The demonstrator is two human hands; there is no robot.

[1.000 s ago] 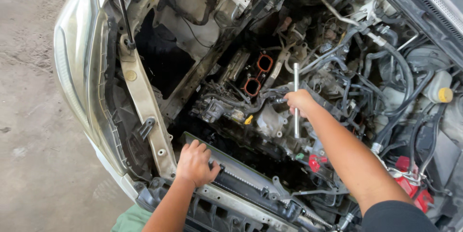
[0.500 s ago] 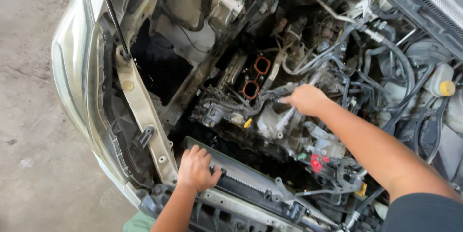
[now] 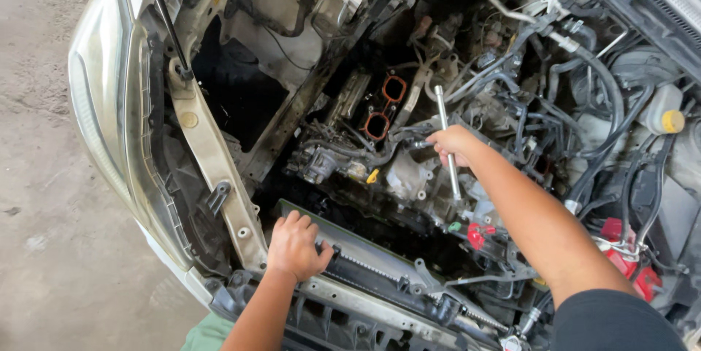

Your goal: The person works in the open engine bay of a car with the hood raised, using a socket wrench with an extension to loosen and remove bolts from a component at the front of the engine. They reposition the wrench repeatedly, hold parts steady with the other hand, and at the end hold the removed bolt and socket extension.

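Bright polished steel gleams on the long, slim ratchet bar (image 3: 447, 139), set against the dull, grimy cast-metal engine block (image 3: 409, 183), matt black rubber hoses (image 3: 599, 95), the glossy clear plastic headlamp lens (image 3: 95, 95) and rough grey concrete floor (image 3: 36, 234).

your left hand (image 3: 294, 247) is bare, no glove, no ring or watch showing; the forearm behind it is uncovered down to the frame's lower edge, where a patch of green cloth shows; your right hand (image 3: 453, 143) is bare too; its arm is uncovered up to a short dark sleeve, near black and plain, at the lower right corner.
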